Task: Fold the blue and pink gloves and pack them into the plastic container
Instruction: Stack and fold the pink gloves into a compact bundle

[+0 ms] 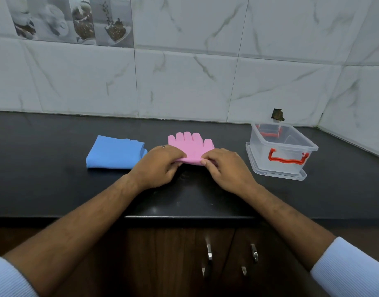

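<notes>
1. Gloves are the matter at hand, yet nearest of all sit the two rolled-up pale blue sleeves [351,269] at the lower corners, with bare forearms reaching forward from them.
2. Below the forearms are dark wooden cabinet doors [184,260] with two metal handles [209,252].
3. Past the front edge of the black desk [55,189], the left hand [157,167] curls its fingers round the near, folded edge of the pink glove [191,147], and a ring shows on one finger.
4. The right hand [223,168] pinches the same near edge from the other side, thumb on top, so both hands hold the pink glove.
5. The pink glove lies flat at the middle of the desk, its five fingers pointing away towards the wall, its cuff end rolled under the hands.
6. Left of it, just beside the left hand, the blue glove [115,152] lies already folded into a neat rectangle, with its fingertips peeping out at the right edge.
7. To the right, apart from the hands, stands the clear plastic container [282,151] with red handles; it is open and rests on its lid [276,174].
8. Farthest back rises the white marble-patterned tiled wall [184,82], with a chipped dark hole [278,115] just above the container.
</notes>
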